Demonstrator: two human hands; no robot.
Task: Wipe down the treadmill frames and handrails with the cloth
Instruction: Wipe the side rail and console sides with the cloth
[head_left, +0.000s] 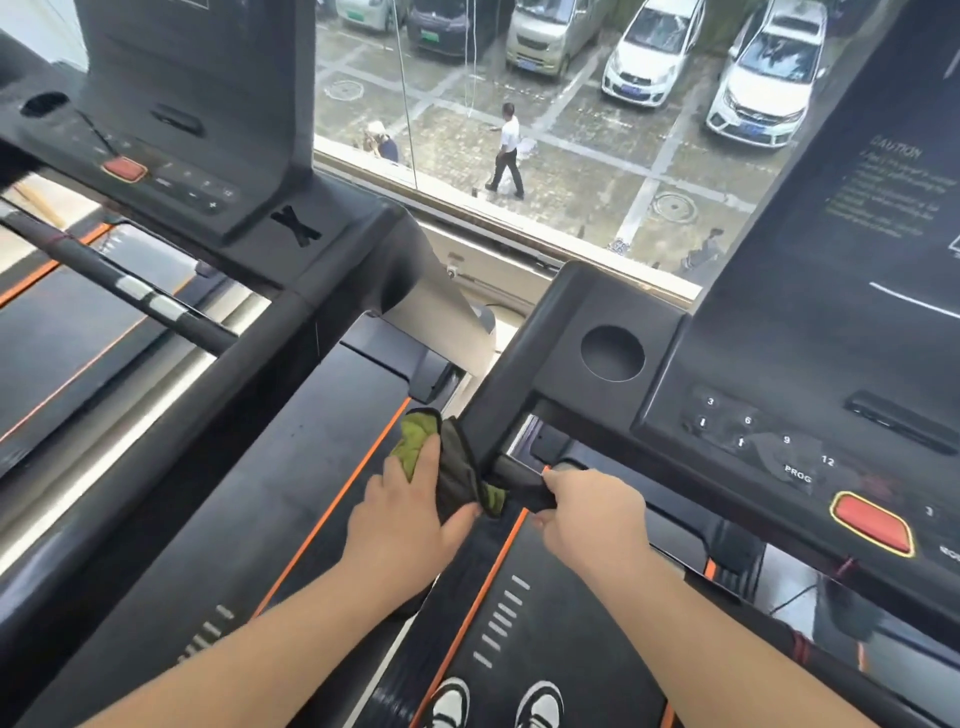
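I stand on the right-hand treadmill, whose black left handrail (498, 415) slopes down from the console (753, 395). A green and dark cloth (457, 467) is wrapped around the lower part of that handrail. My left hand (410, 514) presses the cloth against the rail's outer side, fingers around the fabric. My right hand (592, 509) grips the short black handle bar (524, 480) that juts from the handrail's inner side, just right of the cloth. A second treadmill's frame (280, 332) stands to the left.
The console carries a cup holder (613, 353), number buttons and a red stop button (872, 522). The left treadmill has its own console (171, 171) and handrail (119, 283). Straight ahead a window (519, 130) looks down on a car park. My shoes (498, 704) are on the belt.
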